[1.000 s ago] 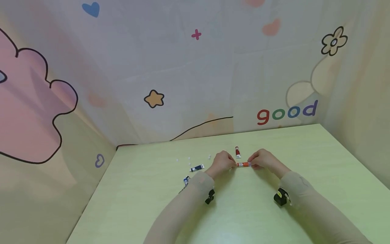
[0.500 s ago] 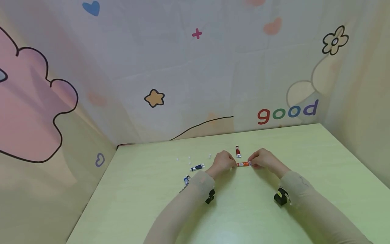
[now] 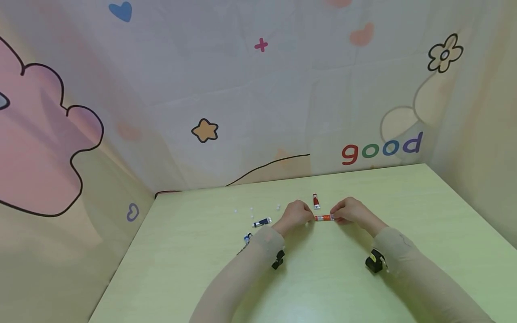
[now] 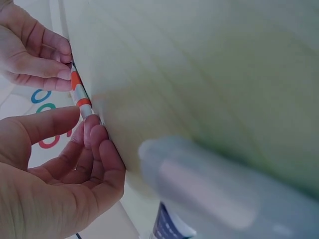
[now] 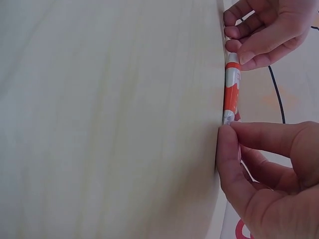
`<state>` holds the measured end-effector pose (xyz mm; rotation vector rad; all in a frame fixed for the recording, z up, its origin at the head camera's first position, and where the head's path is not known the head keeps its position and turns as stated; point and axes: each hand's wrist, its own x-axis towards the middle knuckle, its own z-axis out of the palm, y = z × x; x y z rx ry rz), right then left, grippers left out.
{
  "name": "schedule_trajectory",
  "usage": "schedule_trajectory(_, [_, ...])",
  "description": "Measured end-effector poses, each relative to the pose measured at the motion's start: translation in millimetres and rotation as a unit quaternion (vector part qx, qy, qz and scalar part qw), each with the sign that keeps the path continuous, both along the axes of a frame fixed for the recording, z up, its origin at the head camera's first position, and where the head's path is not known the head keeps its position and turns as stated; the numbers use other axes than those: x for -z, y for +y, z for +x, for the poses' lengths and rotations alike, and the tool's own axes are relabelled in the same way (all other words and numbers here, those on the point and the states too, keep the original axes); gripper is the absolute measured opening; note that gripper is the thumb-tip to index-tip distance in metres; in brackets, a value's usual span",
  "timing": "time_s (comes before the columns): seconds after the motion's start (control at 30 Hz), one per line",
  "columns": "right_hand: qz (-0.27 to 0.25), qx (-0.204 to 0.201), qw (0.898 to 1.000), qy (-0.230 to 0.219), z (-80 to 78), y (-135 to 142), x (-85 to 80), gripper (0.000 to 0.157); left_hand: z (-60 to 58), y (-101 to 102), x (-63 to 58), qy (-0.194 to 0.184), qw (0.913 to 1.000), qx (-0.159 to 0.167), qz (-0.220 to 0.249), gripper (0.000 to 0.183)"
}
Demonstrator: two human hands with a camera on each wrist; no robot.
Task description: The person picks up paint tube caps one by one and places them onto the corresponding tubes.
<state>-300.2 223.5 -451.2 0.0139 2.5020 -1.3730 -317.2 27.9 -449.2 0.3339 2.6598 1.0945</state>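
An orange and silver paint tube [image 3: 323, 218] lies crosswise between my two hands, low over the table. My right hand [image 3: 352, 211] pinches its flat crimped end between thumb and forefinger, plainly seen in the right wrist view. At the tube's other, pale narrow end, the thumb and fingertips of my left hand [image 4: 60, 174] close in around it; they partly hide that tip. Just behind the orange tube lies a dark red paint tube [image 3: 316, 201], apart from both hands.
Left of my left hand lies a dark blue paint tube [image 3: 261, 222]. Nearer, blue-labelled tubes [image 3: 247, 237] are partly hidden by my left sleeve [image 3: 242, 278]. Several tiny white pieces [image 3: 252, 212] are scattered on the pale table [image 3: 181, 251]. A printed curtain [image 3: 250, 98] stands behind.
Very little differs. My right hand has shifted slightly to the right, with the orange paint tube staying nearly in place between both hands.
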Motion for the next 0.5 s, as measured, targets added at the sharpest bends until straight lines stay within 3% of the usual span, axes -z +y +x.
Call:
schedule_trajectory(0.23, [0.001, 0.004, 1.0, -0.005, 2.1, 4.6, -0.3, 0.023, 1.9, -1.0, -0.5, -0.011, 0.9999, 0.007, 0.004, 0.009])
schedule_trajectory(0.5, [0.022, -0.002, 1.0, -0.015, 3.6, 15.8, -4.7, 0.028, -0.7, -14.5, -4.4, 0.016, 0.9988, 0.036, -0.029, 0.018])
